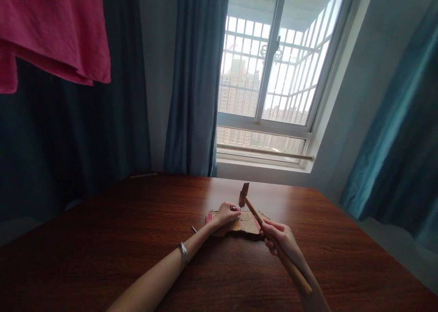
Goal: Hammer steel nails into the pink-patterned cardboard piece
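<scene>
My right hand is wrapped around the wooden handle of a hammer, which slants up and to the left. Its dark metal head is just above the fingertips of my left hand. Those fingers pinch a thin upright nail, small in view and partly hidden; whether the hammer head touches it I cannot tell. Under my left hand lies a flat piece of cardboard, tan with pink patches, dotted with many small holes and torn along its near edge.
A brown wooden table carries everything. Left of the cardboard lies a small thin metal piece. Beyond the table are a barred window and blue curtains. A pink cloth hangs at the upper left.
</scene>
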A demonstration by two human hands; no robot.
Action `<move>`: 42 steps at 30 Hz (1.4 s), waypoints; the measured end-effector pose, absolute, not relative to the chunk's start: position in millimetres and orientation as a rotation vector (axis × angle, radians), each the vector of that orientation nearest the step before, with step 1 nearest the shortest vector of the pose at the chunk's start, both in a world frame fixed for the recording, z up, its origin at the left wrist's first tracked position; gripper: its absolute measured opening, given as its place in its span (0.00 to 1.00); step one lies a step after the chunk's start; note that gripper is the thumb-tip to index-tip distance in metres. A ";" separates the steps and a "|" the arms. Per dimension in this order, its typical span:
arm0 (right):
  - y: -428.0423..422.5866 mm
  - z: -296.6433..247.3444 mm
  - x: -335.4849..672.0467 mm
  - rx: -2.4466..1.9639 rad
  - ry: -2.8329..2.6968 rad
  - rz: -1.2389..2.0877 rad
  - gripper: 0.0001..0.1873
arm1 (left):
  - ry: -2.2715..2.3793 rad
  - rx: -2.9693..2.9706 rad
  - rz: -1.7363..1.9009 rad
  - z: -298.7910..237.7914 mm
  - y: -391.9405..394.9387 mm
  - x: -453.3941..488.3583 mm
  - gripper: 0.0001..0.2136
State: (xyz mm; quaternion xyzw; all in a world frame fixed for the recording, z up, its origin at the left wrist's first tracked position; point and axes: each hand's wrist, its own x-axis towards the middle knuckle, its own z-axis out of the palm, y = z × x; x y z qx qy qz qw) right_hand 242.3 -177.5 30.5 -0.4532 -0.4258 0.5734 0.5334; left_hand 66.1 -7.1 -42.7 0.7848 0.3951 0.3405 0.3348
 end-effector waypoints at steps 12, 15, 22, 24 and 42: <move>-177.8 29.1 241.5 -1.097 -1.015 1.357 0.22 | 1.006 2.032 0.917 -47.2 -4.5 67.3 0.13; -176.8 28.6 242.4 -1.066 -0.994 1.334 0.22 | 1.003 2.040 0.930 -46.2 -4.8 67.1 0.13; -175.2 26.7 245.1 -1.068 -1.007 1.370 0.21 | 0.986 2.035 0.932 -44.5 -6.3 66.1 0.13; -175.5 26.5 245.1 -1.042 -1.001 1.357 0.21 | 0.988 2.038 0.936 -44.7 -6.2 66.0 0.13; -178.3 31.4 240.7 -1.107 -1.026 1.314 0.24 | 1.083 2.004 0.898 -38.4 -11.6 67.7 0.14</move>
